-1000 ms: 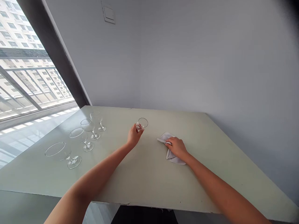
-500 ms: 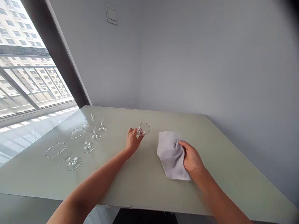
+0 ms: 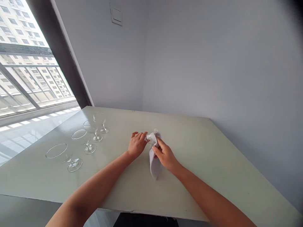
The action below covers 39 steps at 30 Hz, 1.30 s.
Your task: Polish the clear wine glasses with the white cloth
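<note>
My left hand [image 3: 136, 145] grips the stem end of a small stemmed drinking glass [image 3: 150, 138], which lies tilted on its side just above the tabletop. A white-grey cloth [image 3: 153, 160] is pressed over the glass's bowl and hangs down toward the table. My right hand [image 3: 165, 154] is shut on that cloth, with its fingers against the glass. The cloth and fingers hide most of the bowl. To the left stand several stemmed glasses [image 3: 88, 138] in a row, apart from both hands.
The pale green table [image 3: 194, 176] has its near edge close to me and its far side against a grey wall [image 3: 213, 63]. A window with a balcony railing [image 3: 30, 75] runs along the left. A wall plate [image 3: 116, 14] sits high up.
My right hand has carried the cloth left from the table and pressed it over the glass bowl. The left hand stays near the same spot, with the glass turned more sideways.
</note>
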Tool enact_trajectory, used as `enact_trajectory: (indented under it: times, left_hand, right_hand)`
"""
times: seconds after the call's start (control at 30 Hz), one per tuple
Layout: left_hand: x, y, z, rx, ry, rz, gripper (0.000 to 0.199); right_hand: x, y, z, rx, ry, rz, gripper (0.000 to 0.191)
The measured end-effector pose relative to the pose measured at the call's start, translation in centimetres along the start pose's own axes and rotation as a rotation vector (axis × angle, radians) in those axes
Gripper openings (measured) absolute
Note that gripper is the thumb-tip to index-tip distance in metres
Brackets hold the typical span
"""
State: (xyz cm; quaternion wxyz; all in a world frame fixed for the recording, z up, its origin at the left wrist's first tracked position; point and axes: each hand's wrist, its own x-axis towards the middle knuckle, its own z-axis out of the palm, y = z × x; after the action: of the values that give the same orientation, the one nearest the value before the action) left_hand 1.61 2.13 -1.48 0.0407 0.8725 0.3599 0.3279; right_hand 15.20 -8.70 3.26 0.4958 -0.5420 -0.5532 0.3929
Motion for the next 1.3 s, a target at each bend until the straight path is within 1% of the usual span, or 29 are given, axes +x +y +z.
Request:
enact_trajectory:
  times: [0.13, 0.23, 0.3, 0.4, 0.47, 0.5, 0.53, 0.63, 0.67, 0.73, 0.77, 0.83, 0.97, 1.07, 1.17, 1.23, 1.3]
  left_hand:
    - [-0.1, -0.3, 0.2, 0.062, -0.029, 0.082, 0.030]
    - [-0.3, -0.5, 0.7, 0.030, -0.071, 0.126, 0.031]
    - [-0.3, -0.5, 0.9, -0.008, -0.105, 0.145, 0.034]
    - [-0.1, -0.5, 0.9, -0.019, -0.157, 0.156, 0.036]
    - [0.0, -0.4, 0.9, -0.004, -0.180, 0.140, 0.036]
    - [0.1, -0.5, 0.9, 0.004, -0.184, 0.115, 0.036]
    - [0.2, -0.6, 0.9, 0.009, -0.184, 0.082, 0.036]
    - [0.4, -1.0, 0.9, 0.007, -0.154, -0.009, 0.034]
    - [0.4, -1.2, 0.9, 0.004, -0.135, -0.018, 0.033]
    - [0.4, -1.3, 0.9, 0.008, -0.099, -0.006, 0.032]
    - [0.3, -1.2, 1.0, 0.017, -0.087, 0.010, 0.032]
    - [0.2, -0.9, 1.1, 0.045, -0.078, 0.053, 0.030]
    - [-0.1, -0.1, 1.2, 0.091, -0.067, 0.123, 0.029]
    - [-0.3, 0.2, 1.3, 0.130, -0.060, 0.147, 0.029]
    - [-0.3, 0.2, 1.1, 0.157, -0.056, 0.158, 0.027]
    - [-0.2, 0.1, 0.9, 0.159, -0.053, 0.141, 0.026]
    - [-0.1, -0.1, 0.7, 0.156, -0.046, 0.118, 0.026]
  right_hand:
    - [0.8, 1.7, -0.6, 0.109, -0.049, 0.070, 0.037]
    - [0.9, 2.6, -1.0, 0.167, -0.131, 0.087, 0.035]
    - [0.7, 3.0, -1.3, 0.158, -0.194, 0.078, 0.034]
    - [0.3, 3.1, -2.2, 0.081, -0.249, 0.053, 0.036]
    - [0.2, 2.8, -3.3, 0.017, -0.245, 0.022, 0.039]
    - [0.1, 2.7, -3.9, -0.025, -0.205, -0.018, 0.039]
    - [0.0, 2.5, -4.5, -0.081, -0.136, -0.078, 0.038]
    - [-0.2, 2.3, -5.9, -0.274, 0.167, -0.295, 0.031]
    - [-0.3, 2.2, -6.1, -0.313, 0.266, -0.339, 0.030]
    - [-0.4, 2.3, -6.2, -0.312, 0.420, -0.359, 0.030]
    - [-0.4, 2.3, -6.0, -0.284, 0.469, -0.353, 0.031]
    - [-0.5, 2.4, -5.5, -0.216, 0.502, -0.332, 0.031]
    - [-0.6, 2.5, -4.0, -0.111, 0.456, -0.242, 0.028]
    - [-0.8, 2.8, -2.9, -0.099, 0.354, -0.167, 0.025]
    - [-1.0, 2.9, -2.3, -0.190, 0.234, -0.182, 0.025]
    - [-1.1, 2.6, -2.4, -0.288, 0.160, -0.221, 0.025]
    - [-1.1, 2.2, -2.8, -0.333, 0.053, -0.216, 0.027]
